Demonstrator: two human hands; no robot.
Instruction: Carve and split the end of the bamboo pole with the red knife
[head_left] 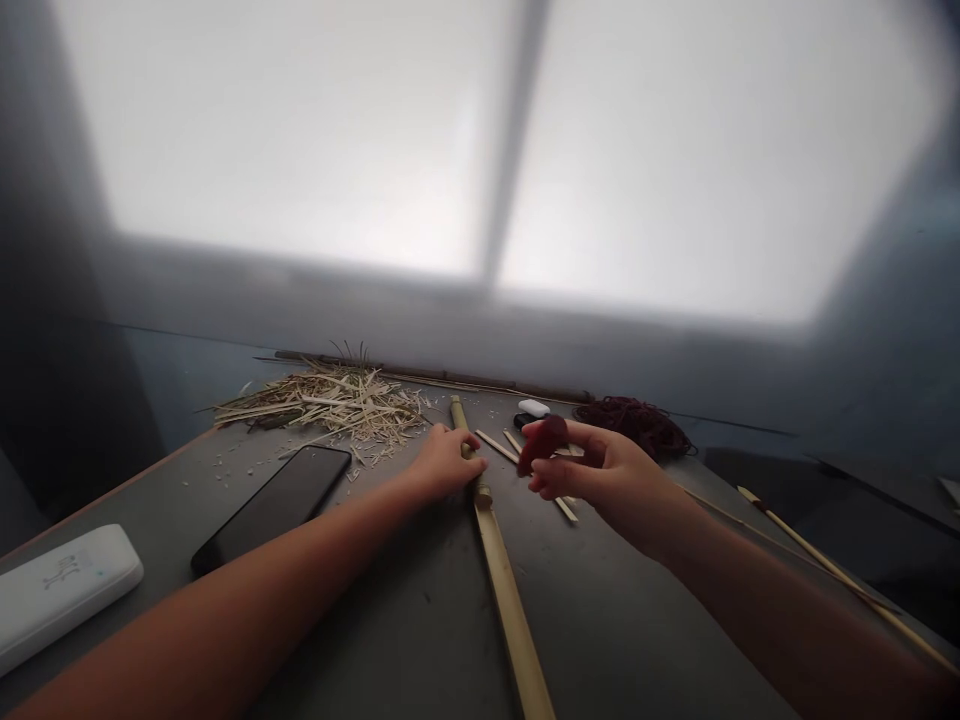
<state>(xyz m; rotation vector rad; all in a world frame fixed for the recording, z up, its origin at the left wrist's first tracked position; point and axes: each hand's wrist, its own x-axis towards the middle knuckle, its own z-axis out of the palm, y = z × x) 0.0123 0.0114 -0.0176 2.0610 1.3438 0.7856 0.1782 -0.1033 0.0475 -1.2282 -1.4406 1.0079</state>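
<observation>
My left hand [441,462] is closed around the far part of a split bamboo length [510,610], which lies lengthwise on the table and runs toward me. Beyond a node, the far part looks whole and round; the near part is a flat pale strip. My right hand [626,490] pinches a small dark red, curved thing [546,445] between thumb and fingers, raised above the table to the right of the bamboo. Its exact kind is unclear. Under and beside the right hand lie several short pale bamboo sticks [566,510], partly hidden.
A heap of bamboo shavings [337,405] sits at the back left, near a black phone [274,505] and a white case [67,590]. At the back right lies a dark red cord bundle [637,422], beside a small white object [533,408]. Thin bamboo rods [840,570] extend along the right edge.
</observation>
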